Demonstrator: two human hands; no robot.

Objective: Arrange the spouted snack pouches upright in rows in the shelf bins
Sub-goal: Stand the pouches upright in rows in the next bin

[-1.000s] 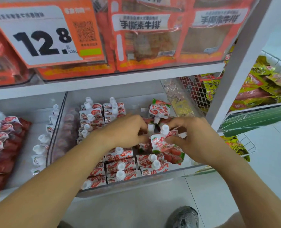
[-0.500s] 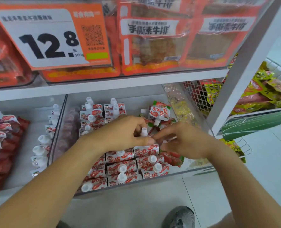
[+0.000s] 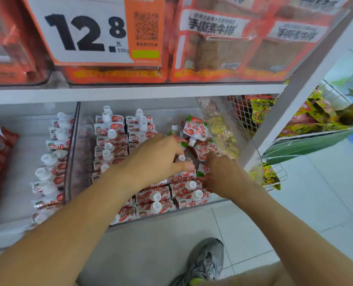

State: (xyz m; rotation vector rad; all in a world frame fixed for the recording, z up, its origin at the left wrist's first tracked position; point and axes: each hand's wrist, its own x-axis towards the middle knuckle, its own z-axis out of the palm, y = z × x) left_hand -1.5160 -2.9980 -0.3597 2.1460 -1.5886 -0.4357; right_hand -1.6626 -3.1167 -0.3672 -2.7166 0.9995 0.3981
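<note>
Head view: the clear plastic shelf bin (image 3: 192, 205) in the middle of the lower shelf is mostly filled. Red-and-white spouted snack pouches with white caps (image 3: 111, 137) stand upright in tidy rows along its left and middle columns, from the far wall to the near lip. The right column is only part done: a few pouches stand at the near end, and behind them lies a loose heap, one upside-down pouch (image 3: 195, 131) with its spout pointing down on top of others lying flat. Those, by my judgement, are what is left to set upright.

The left hand (image 3: 159, 159) has its fingers curled round the white cap of a standing pouch (image 3: 181, 158) at the head of the right column, thumb laid along its top edge. The right hand (image 3: 219, 174) is just beside it with fingers bent down into the pouches; whether it pinches one I cannot tell.

Room is tight. The upper white shelf board (image 3: 130, 91) hangs low over the bin, and the bin's clear right wall (image 3: 252, 149) stands close to the right hand, with a wire basket (image 3: 278, 174) just beyond. The open gap lies in the far right corner. A second bin to the left (image 3: 27, 219) holds one row along its right wall.
</note>
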